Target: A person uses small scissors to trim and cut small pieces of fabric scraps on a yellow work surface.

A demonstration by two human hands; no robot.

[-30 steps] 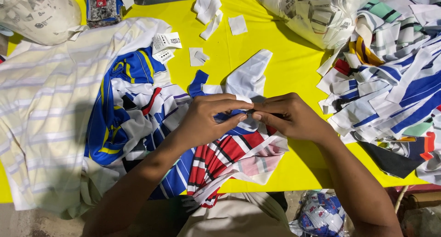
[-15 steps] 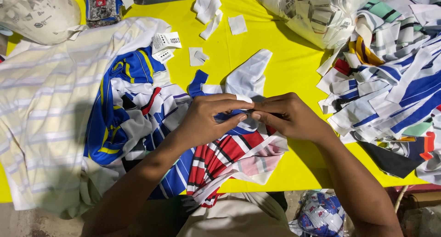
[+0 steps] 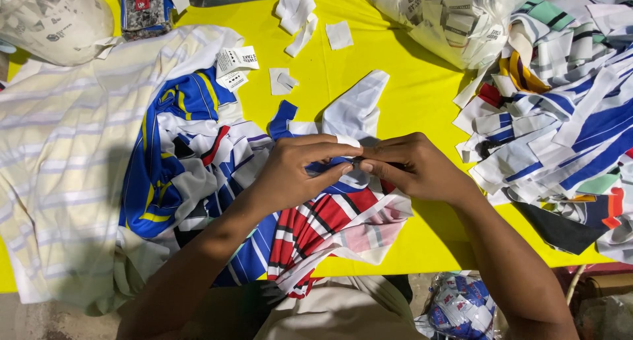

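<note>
Striped cloth point(image 3: 343, 215) under both hands' point(image 3: 297, 172) fingertip grip.

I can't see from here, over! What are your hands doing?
Left hand and right hand: fingers pinching a striped fabric piece. It lies on the yellow table. Striped scrap pile at right, apart.

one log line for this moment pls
left hand: pinching striped fabric piece | right hand: pinching same piece | surface: yellow table | right side: heap of striped strips
</note>
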